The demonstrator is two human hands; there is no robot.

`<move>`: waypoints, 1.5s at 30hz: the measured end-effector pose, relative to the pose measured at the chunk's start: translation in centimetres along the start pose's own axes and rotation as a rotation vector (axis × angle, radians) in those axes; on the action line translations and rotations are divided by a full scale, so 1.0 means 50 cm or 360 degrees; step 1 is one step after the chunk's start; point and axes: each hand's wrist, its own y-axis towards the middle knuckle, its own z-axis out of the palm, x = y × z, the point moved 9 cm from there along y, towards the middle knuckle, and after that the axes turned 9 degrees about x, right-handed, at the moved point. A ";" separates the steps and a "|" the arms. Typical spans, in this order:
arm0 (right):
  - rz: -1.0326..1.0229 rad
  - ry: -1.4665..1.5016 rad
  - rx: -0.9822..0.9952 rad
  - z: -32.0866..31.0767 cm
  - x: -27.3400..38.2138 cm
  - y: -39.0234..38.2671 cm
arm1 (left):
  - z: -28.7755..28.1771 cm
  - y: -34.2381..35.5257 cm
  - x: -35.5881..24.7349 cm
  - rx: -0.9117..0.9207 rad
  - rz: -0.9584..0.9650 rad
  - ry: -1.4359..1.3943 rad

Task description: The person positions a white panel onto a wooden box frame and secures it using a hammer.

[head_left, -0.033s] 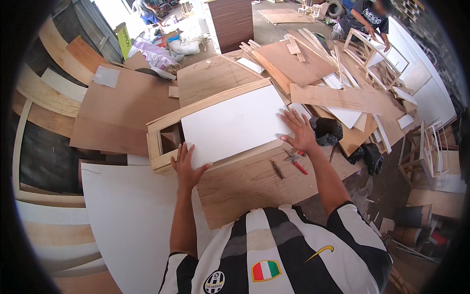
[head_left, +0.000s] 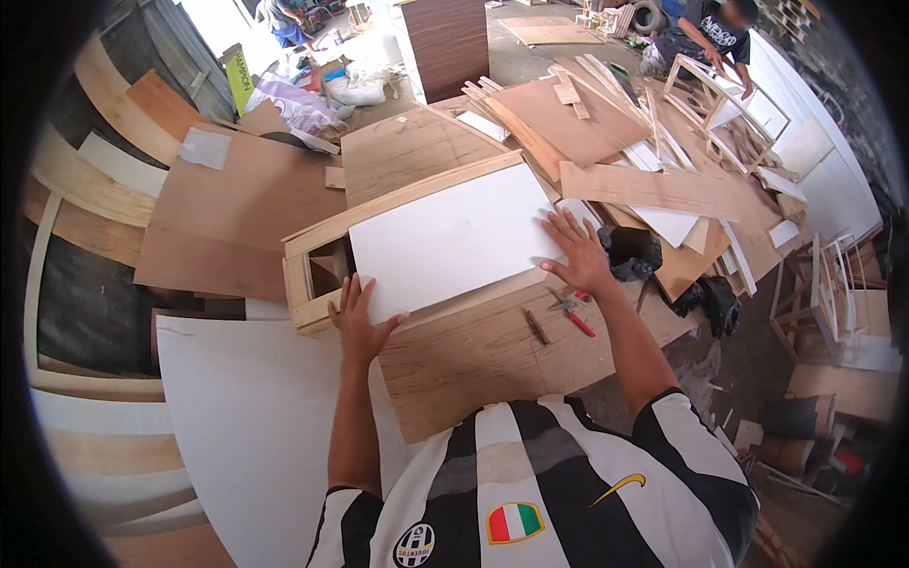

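Observation:
A white rectangular panel (head_left: 454, 241) lies over most of a shallow wooden frame (head_left: 295, 275), leaving an opening at the frame's left end. My left hand (head_left: 360, 317) rests at the panel's near left corner, fingers spread over its edge and thumb pointing right. At the panel's right end, my right hand (head_left: 579, 254) lies with its fingers stretched out on the surface. Neither hand grips anything. Between my arms, a slim dark-handled tool (head_left: 537, 327) and red-handled pliers (head_left: 575, 314) lie on the plywood.
The plywood worktop (head_left: 454, 369) extends below the frame. A large white sheet (head_left: 256, 407) is at left, with a brown board (head_left: 227, 213) beyond it. Wood offcuts (head_left: 653, 189) and a black plastic bag (head_left: 632, 254) crowd the right. A co-worker (head_left: 710, 38) handles a wooden frame far right.

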 end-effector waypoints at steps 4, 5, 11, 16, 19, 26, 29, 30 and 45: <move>0.0091 -0.0043 0.0053 -0.004 0.001 0.012 | -0.011 0.024 0.003 0.0047 -0.0016 0.0030; 0.0113 -0.0092 0.0099 0.001 -0.004 0.016 | -0.011 0.033 -0.002 0.0094 -0.0064 0.0088; 0.0115 -0.0100 0.0088 0.026 -0.025 0.050 | -0.015 0.049 0.008 -0.0021 -0.0008 0.0195; 0.0106 -0.0129 0.0086 0.029 -0.033 0.071 | -0.018 0.066 0.012 -0.0030 -0.0001 0.0214; 0.0128 -0.0103 0.0136 0.030 -0.032 0.077 | -0.018 0.069 0.013 -0.0006 -0.0051 0.0228; 0.0155 -0.0084 0.0221 0.018 -0.033 0.083 | -0.009 0.074 0.013 0.0008 -0.0038 0.0291; 0.0080 0.0159 0.0216 0.029 -0.077 0.087 | -0.005 0.077 0.009 0.0018 -0.0067 0.0348; -0.0016 0.0382 0.0188 0.023 -0.075 0.087 | -0.011 0.075 0.010 -0.0006 -0.0056 0.0355; 0.0482 0.1364 0.0245 0.029 -0.098 0.043 | -0.016 0.066 0.014 -0.0035 -0.0004 0.0307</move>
